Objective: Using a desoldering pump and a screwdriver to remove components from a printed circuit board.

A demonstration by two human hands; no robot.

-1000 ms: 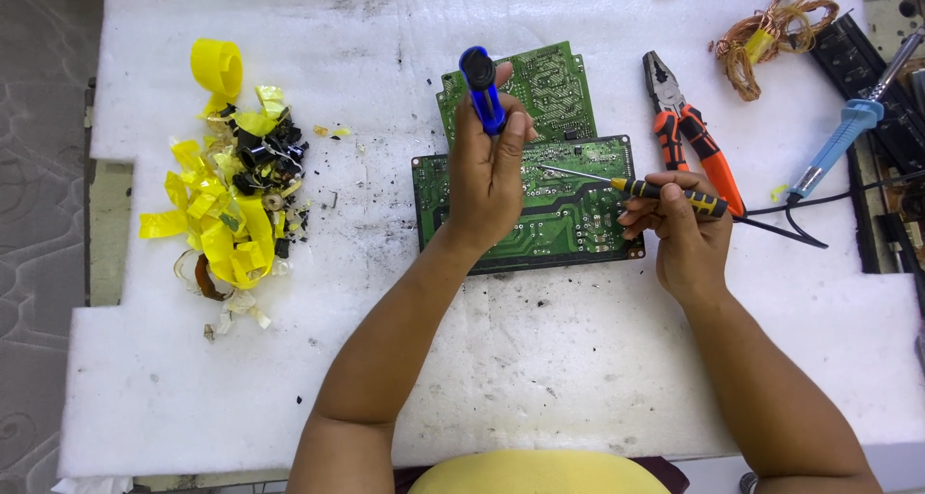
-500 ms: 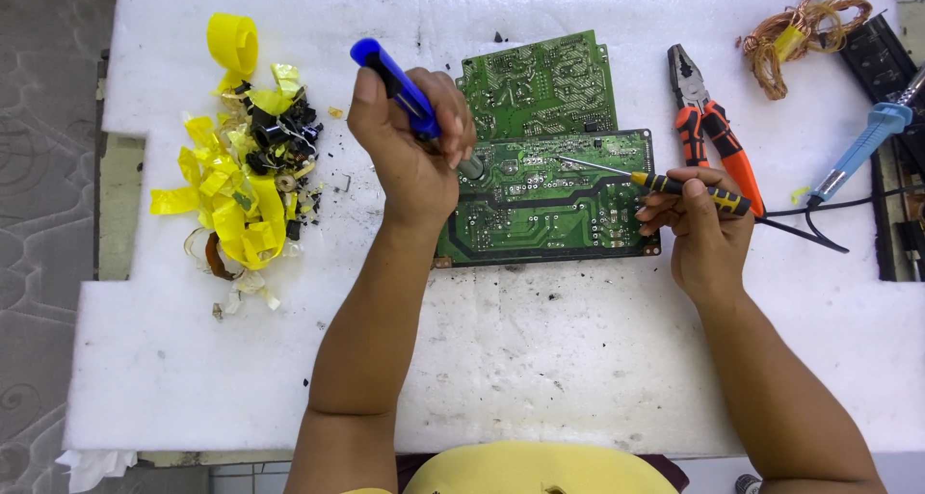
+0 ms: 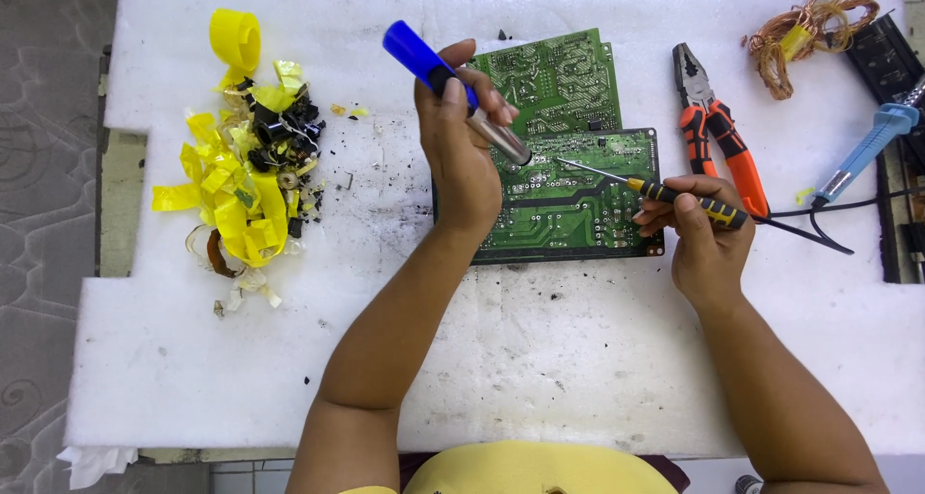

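My left hand [image 3: 461, 152] grips a tool with a blue handle and a metal barrel [image 3: 453, 86], its tip angled down onto a green circuit board [image 3: 568, 205]. My right hand [image 3: 701, 232] holds a thin screwdriver [image 3: 644, 186] with a yellow and black handle. The screwdriver's tip rests on the same board near the barrel's end. A second green circuit board [image 3: 554, 78] lies just behind the first, partly under it.
The white foam work surface [image 3: 289, 359] carries a heap of yellow tape scraps and small black parts [image 3: 251, 181] at the left. At the right lie orange-handled pliers [image 3: 718, 137], a coil of copper wire [image 3: 805, 26] and a light blue soldering iron [image 3: 872, 142] with a black cord.
My left hand swung left with the blue-handled tool, then came back and tipped its barrel down onto the board. My right hand has kept the screwdriver on the board.
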